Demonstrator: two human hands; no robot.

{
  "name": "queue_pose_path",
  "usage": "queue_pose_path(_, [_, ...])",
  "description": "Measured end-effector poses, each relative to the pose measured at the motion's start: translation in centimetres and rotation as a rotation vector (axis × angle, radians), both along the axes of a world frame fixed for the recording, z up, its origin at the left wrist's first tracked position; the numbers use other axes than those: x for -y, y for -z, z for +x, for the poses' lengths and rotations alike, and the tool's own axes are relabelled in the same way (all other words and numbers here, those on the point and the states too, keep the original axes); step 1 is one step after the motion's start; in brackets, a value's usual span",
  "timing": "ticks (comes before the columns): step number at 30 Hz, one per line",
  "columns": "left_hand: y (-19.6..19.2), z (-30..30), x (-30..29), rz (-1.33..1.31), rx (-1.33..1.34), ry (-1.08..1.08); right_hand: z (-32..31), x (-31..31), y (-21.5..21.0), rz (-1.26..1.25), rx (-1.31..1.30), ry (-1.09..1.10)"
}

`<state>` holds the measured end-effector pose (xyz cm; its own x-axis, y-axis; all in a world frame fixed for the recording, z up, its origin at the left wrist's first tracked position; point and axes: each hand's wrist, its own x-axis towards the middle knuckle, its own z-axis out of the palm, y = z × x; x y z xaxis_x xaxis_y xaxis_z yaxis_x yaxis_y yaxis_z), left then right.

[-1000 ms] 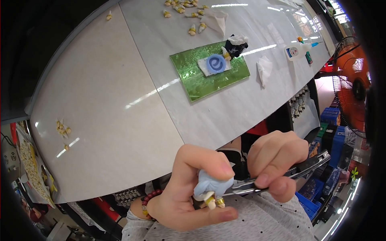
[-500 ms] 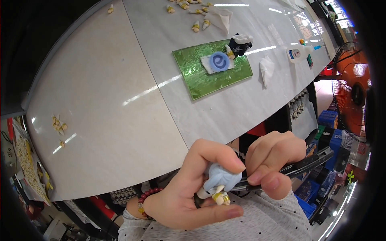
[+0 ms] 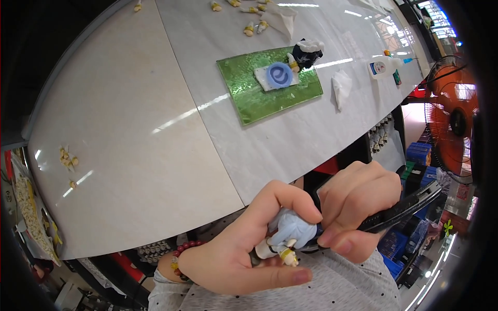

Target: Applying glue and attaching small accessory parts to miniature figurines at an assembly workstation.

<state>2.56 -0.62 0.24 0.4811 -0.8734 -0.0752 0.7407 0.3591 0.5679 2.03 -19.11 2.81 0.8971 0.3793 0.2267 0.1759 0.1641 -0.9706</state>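
A small figurine (image 3: 291, 230) with light blue hair lies in my left hand (image 3: 244, 246), its white and yellow arm piece (image 3: 288, 256) pointing toward me. My forefinger and thumb curl around it. My right hand (image 3: 360, 205) grips a long black utility knife (image 3: 404, 206), its handle sticking out to the right. The fingers of that hand meet the figurine's right side, and they hide the front of the knife. Whether the blade touches the figurine cannot be made out.
On the table (image 3: 171, 171) a green board (image 3: 244, 103) bears a round blue dish (image 3: 279, 75) and a dark figure part (image 3: 308, 54). Beyond are small yellow-white parts (image 3: 249, 28), a crumpled tissue (image 3: 341, 89) and a white bottle (image 3: 381, 68). An orange fan (image 3: 456, 122) stands at right.
The right hand and the knife have tilted up a little, with the knife's rear end moving right. The left hand still holds the figurine, turned slightly. The whole view has shifted a little.
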Motion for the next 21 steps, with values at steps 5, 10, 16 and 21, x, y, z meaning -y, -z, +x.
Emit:
queue_pose_path(5, [-0.11, -0.12, 0.03, 0.003, -0.058, 0.017, 0.04, 0.13, -0.28, -0.022, -0.02, -0.019])
queue_pose_path(10, [-0.16, -0.42, 0.1, 0.004, -0.135, -0.002, -0.07, 0.18, -0.28, -0.017, -0.021, -0.016])
queue_pose_path(16, [0.19, -0.47, 0.02, -0.024, -0.126, 0.007, -0.11, 0.09, -0.21, -0.008, -0.03, -0.006])
queue_pose_path(21, [0.14, -0.29, -0.14, -0.022, -0.107, 0.03, -0.1, -0.01, -0.25, -0.006, -0.027, 0.002])
